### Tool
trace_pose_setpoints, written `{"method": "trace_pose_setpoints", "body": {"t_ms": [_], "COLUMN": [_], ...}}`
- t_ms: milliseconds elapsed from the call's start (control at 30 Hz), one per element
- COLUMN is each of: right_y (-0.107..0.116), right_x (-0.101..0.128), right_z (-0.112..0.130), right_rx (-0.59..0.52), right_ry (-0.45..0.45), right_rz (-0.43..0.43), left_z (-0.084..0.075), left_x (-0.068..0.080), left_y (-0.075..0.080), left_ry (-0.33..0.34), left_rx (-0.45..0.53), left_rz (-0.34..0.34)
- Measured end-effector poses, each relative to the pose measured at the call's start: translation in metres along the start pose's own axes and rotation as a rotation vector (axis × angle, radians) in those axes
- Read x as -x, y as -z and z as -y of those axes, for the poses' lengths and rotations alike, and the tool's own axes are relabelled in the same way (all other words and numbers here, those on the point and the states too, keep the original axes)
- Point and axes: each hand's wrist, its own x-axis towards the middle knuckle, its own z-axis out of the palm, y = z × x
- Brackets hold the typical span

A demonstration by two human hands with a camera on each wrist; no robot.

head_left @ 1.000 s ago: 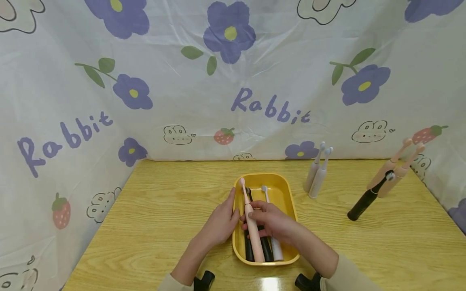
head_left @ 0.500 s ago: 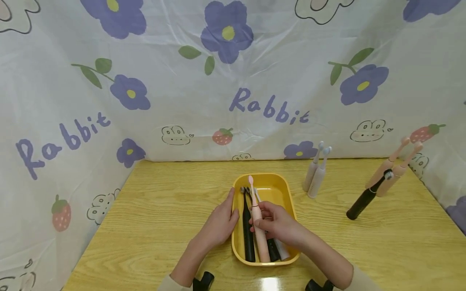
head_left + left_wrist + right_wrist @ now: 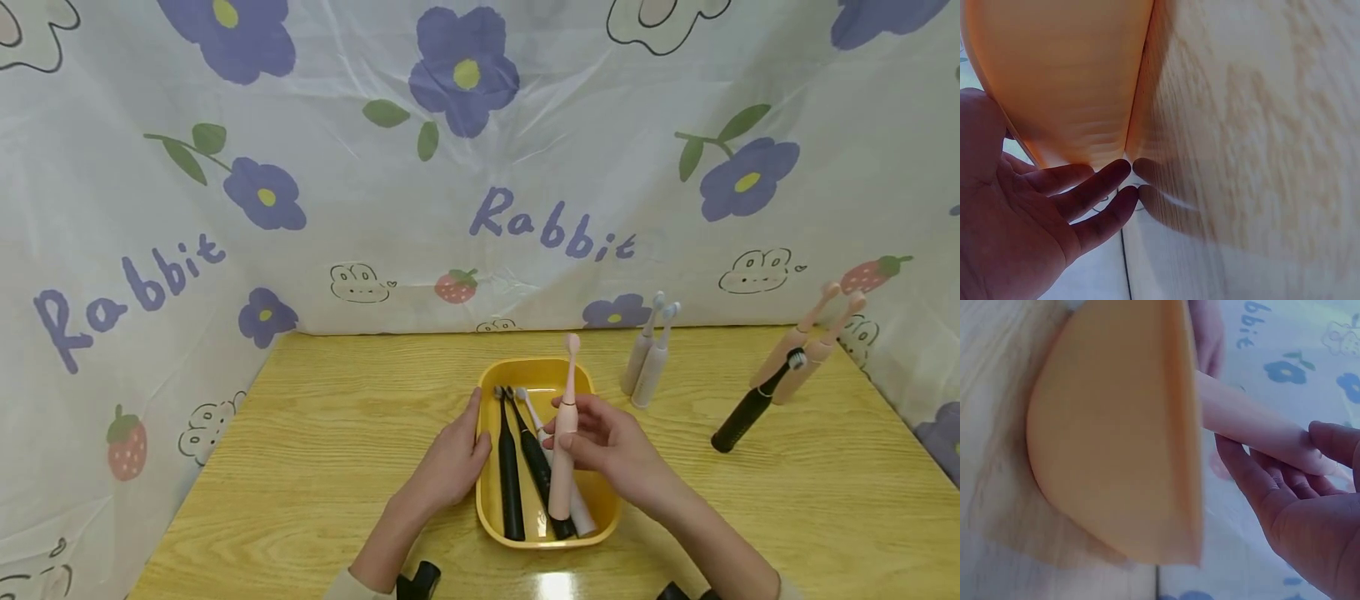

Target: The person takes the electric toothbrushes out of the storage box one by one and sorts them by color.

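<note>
Pink and slim, the electric toothbrush [image 3: 564, 442] sits pinched between my right hand's [image 3: 606, 446] thumb and fingers, its brush head tipped up over the far rim of the yellow plastic tray [image 3: 592, 392], its base low above the tray. My left hand [image 3: 453, 458] lies flat with straight fingers against the tray's left wall, gripping nothing. Two black toothbrushes [image 3: 512, 467] and a white one [image 3: 581, 512] lie in the tray on the wooden table [image 3: 315, 450].
</note>
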Motion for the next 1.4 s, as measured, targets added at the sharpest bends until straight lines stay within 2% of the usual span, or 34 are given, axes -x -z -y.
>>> {"method": "trace_pose_setpoints", "body": {"t_ms": [400, 667, 867, 1067, 1167, 1300, 1400], "right_y": [0.033, 0.053, 0.070, 0.094, 0.107, 0.124, 0.137], "right_x": [0.029, 0.046, 0.062, 0.083, 0.094, 0.106, 0.114], "right_z": [0.014, 0.012, 0.015, 0.017, 0.015, 0.007, 0.001], "right_rx": [0.075, -0.015, -0.011, 0.033, 0.018, 0.000, 0.026], "right_ry": [0.077, 0.146, 0.180, 0.184, 0.172, 0.121, 0.091], "right_rz": [-0.113, -0.155, -0.186, -0.252, -0.265, -0.296, -0.338], "left_z": [0.000, 0.003, 0.005, 0.004, 0.004, 0.004, 0.004], "left_x": [-0.005, -0.008, -0.009, -0.010, -0.011, -0.012, -0.013], "left_y": [0.002, 0.003, 0.004, 0.007, 0.009, 0.010, 0.010], "left_ry": [0.001, -0.002, -0.004, -0.009, -0.008, -0.009, -0.007], "left_rx": [-0.008, -0.011, -0.006, 0.000, 0.002, 0.012, 0.017], "left_rz": [0.025, 0.015, 0.024, 0.026, 0.034, 0.043, 0.050]}}
